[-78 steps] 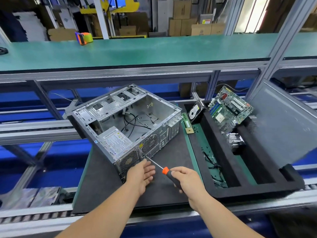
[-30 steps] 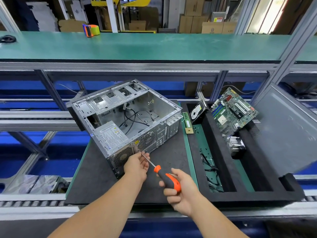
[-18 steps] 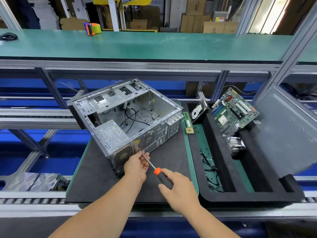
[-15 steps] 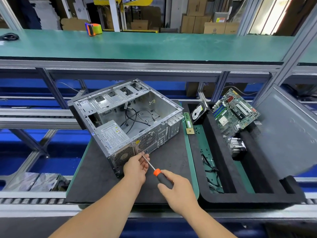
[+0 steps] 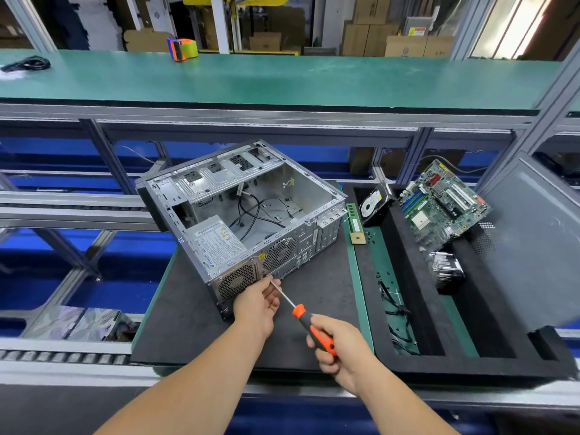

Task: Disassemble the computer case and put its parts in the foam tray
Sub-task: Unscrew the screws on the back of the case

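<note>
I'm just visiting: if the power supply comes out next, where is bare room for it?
Bare: black mat between computer case and foam tray; tray's near right slot. Crowded: far end, with motherboard, hard drive, heatsink.

Case [image 5: 251,211] left of tray [image 5: 417,277] (motherboard [image 5: 442,205] inside)

Orange-and-black screwdriver [image 5: 309,324]; bare silver computer case [image 5: 248,215] with black cables; black foam tray [image 5: 417,277]; green motherboard [image 5: 442,205]; teal shelf [image 5: 282,80]
</note>
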